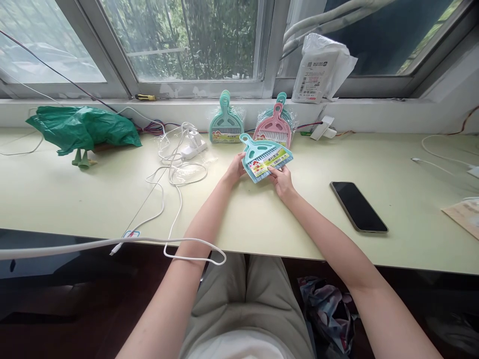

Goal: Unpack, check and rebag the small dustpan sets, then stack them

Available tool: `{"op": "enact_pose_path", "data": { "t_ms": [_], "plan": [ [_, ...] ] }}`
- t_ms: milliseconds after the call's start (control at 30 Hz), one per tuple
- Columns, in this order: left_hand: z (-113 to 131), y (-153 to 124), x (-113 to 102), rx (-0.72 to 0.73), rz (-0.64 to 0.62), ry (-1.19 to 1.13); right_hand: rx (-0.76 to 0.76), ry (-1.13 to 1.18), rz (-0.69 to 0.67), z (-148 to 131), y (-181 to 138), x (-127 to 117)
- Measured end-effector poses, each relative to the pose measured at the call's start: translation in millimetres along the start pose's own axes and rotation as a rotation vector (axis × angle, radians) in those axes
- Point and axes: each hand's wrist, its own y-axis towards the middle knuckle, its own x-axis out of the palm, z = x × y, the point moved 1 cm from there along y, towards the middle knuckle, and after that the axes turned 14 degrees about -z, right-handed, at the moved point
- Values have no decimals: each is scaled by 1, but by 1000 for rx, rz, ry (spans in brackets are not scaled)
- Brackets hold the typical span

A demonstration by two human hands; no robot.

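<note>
A light blue dustpan and brush set (pixel 262 152) with a printed label is held tilted above the table, its handle pointing to the upper left. My left hand (pixel 235 169) grips its left edge, the fingers partly hidden behind it. At the lower right edge my right hand (pixel 282 181) is closed on the same set, thumb across the label. Behind it, a green dustpan set (pixel 225 122) and a pink dustpan set (pixel 276 122) stand against the windowsill in clear wrapping, more sets stacked behind them.
White cables and a power strip (pixel 193 148) lie left of my hands, near a green plastic bag (pixel 86 127). A black phone (pixel 358 207) rests on the right. On the sill are a yellow utility knife (pixel 145 97) and a white package (pixel 318 70). One cable crosses my left forearm.
</note>
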Motion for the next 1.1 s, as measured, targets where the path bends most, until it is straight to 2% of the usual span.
{"op": "enact_pose_path", "data": {
  "t_ms": [100, 200, 267, 300, 367, 500, 667, 733, 867, 1000, 1100],
  "plan": [
    [8, -3, -12, 32, 168, 294, -15, -3, -25, -2, -1, 1],
    [21, -17, -23, 98, 495, 882, -12, -20, -28, -3, -2, 1],
    [28, -27, -29, 47, 740, 1180, -10, -23, -24, -3, -2, 0],
    [31, -31, -31, 0, 818, 1271, -10, -23, -21, -3, -2, -1],
    [36, -37, -33, -103, 883, 1341, -10, -27, -14, -2, -1, -2],
    [38, -38, -38, -235, 895, 1276, 12, -51, -2, -2, -1, -2],
    [32, -31, -51, -234, 967, 1322, 23, -51, -1, -1, -1, -2],
    [27, -26, -57, -279, 901, 1312, 24, -43, -5, 0, 0, -3],
    [17, -20, -59, -361, 688, 1331, 37, -50, -3, 1, 1, -3],
    [13, -18, -45, -212, 555, 1391, 43, -65, 5, 1, 1, -3],
    [10, -14, -35, -76, 456, 1324, 40, -62, 16, 1, 1, -3]
  ]
}}
